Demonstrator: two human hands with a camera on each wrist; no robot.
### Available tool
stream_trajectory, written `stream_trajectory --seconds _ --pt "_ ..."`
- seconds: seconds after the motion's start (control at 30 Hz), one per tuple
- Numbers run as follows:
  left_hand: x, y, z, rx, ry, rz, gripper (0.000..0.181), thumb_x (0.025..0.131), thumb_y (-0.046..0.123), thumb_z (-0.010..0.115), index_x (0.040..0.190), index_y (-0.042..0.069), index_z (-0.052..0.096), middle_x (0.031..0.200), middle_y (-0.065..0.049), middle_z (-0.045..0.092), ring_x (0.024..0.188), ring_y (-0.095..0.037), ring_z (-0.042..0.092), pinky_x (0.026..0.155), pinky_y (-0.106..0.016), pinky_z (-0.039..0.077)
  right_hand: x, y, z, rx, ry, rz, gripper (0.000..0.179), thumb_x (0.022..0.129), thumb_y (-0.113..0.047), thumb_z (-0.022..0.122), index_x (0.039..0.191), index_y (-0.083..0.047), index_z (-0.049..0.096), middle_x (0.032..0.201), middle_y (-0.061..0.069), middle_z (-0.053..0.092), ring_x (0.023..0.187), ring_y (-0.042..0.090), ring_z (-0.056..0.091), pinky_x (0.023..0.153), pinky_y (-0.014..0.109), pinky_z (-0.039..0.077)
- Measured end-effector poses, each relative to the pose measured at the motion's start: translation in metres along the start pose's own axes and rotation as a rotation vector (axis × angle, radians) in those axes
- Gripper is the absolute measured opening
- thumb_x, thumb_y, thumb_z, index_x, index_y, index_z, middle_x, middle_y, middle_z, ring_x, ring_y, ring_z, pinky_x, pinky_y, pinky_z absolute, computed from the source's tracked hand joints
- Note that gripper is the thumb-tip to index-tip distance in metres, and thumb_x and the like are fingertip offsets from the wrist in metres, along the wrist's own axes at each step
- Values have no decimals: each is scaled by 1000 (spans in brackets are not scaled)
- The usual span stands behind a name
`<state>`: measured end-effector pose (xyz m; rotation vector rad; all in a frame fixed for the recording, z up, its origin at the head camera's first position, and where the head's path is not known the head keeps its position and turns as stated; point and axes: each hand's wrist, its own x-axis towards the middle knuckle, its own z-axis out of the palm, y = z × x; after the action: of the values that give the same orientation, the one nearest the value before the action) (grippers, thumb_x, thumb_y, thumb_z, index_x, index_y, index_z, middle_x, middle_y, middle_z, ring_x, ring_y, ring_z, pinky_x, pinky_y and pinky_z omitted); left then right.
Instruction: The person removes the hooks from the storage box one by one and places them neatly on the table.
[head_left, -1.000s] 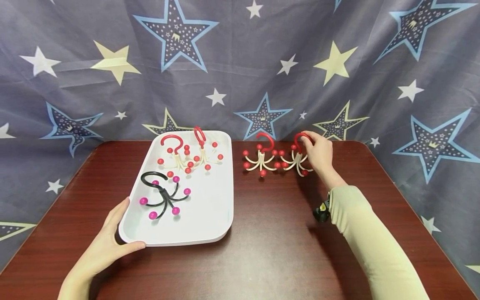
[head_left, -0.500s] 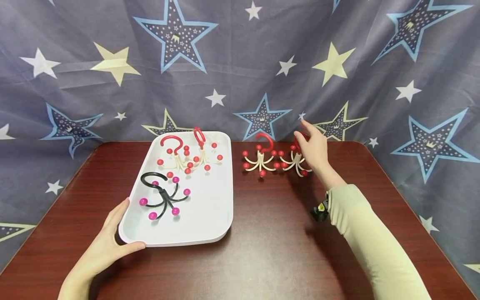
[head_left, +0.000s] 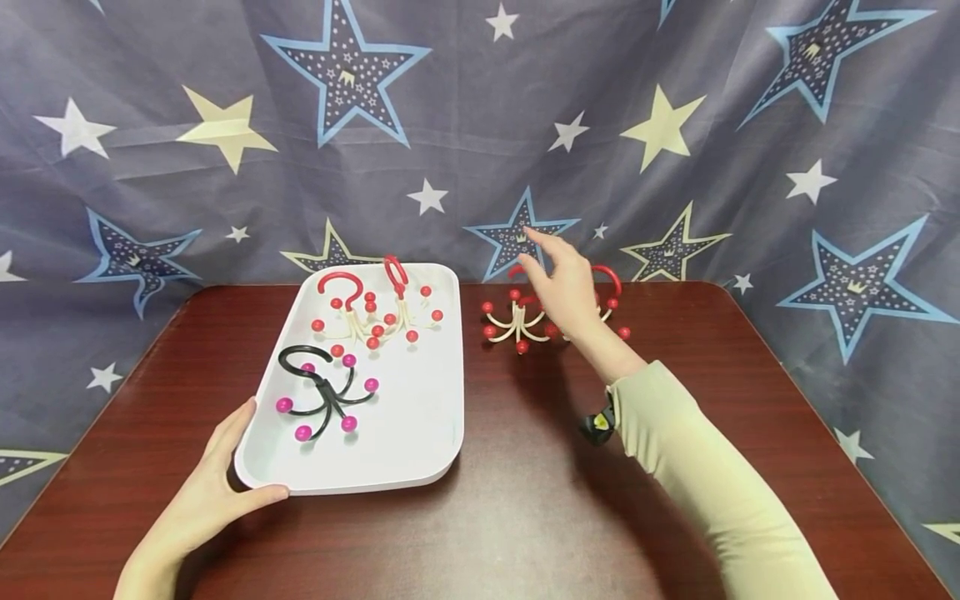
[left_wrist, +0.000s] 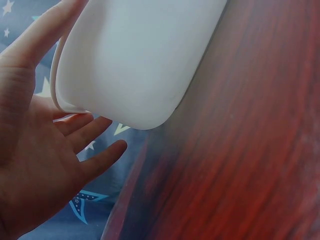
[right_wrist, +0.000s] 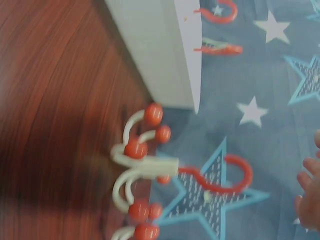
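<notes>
My left hand [head_left: 202,492] spans the near left corner of a white tray [head_left: 423,417], thumb along the front rim and fingers against the left side. In the left wrist view, straight fingers reach past the end of the tray [left_wrist: 125,65]. My right hand [head_left: 566,287] hovers at the back with thumb and index finger apart, holding nothing. It partly covers two upright cream hangers with red ball tips and red hooks, the left hanger [head_left: 519,317] and the right hanger [head_left: 617,283]. One hanger [right_wrist: 157,166] stands below the right fingers [right_wrist: 311,190] in the right wrist view.
Inside the tray, two cream hangers with red hooks, a left one [head_left: 351,321] and a right one [head_left: 402,312], stand at the back. A black hanger [head_left: 326,392] with pink balls is nearer the front. A starry cloth [head_left: 450,125] hangs behind the brown table [head_left: 525,500].
My right hand has let go of the right hanger's hook, risen a little and moved left, over the left hanger. My left hand and the tray have stayed in place.
</notes>
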<state>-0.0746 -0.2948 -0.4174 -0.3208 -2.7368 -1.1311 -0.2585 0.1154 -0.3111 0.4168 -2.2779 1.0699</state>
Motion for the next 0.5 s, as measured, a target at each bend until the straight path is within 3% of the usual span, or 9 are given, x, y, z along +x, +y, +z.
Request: stream_trajectory --seconds 0.1,0.2,0.3,0.4,0.5 --pt "0 -1 0 -2 -2 -2 110 62 17 83 147 20 13 148 -10 15 124 11 12 88 1 10 -1 -14 10 46 -22 -3 36 86 -22 62 122 -14 60 119 4 61 108 16 56 91 28 42" --pt "0 -1 0 -4 -3 -4 110 62 16 83 147 21 12 148 -10 15 124 11 12 88 1 10 -3 -25 21 92 -30 -25 35 86 -20 62 120 -13 61 117 3 62 83 17 60 75 27 46" --pt "0 0 0 -3 -3 -7 110 62 17 83 147 21 12 148 -11 14 125 10 11 87 1 9 -6 -34 32 119 -36 -50 34 86 -21 62 119 -12 62 116 1 63 73 15 58 72 26 45" --pt "0 1 0 -4 -4 -9 110 63 17 83 147 21 12 148 -10 14 125 9 11 87 1 9 -9 -43 42 149 -49 -75 33 86 -21 62 117 -10 62 117 1 63 91 11 61 83 25 44" --pt "-1 1 0 -9 -5 -14 110 63 17 82 147 22 11 148 -9 14 125 9 11 88 1 9 -13 -53 53 173 -78 -89 32 86 -21 62 117 -10 62 116 2 63 110 9 55 92 23 40"
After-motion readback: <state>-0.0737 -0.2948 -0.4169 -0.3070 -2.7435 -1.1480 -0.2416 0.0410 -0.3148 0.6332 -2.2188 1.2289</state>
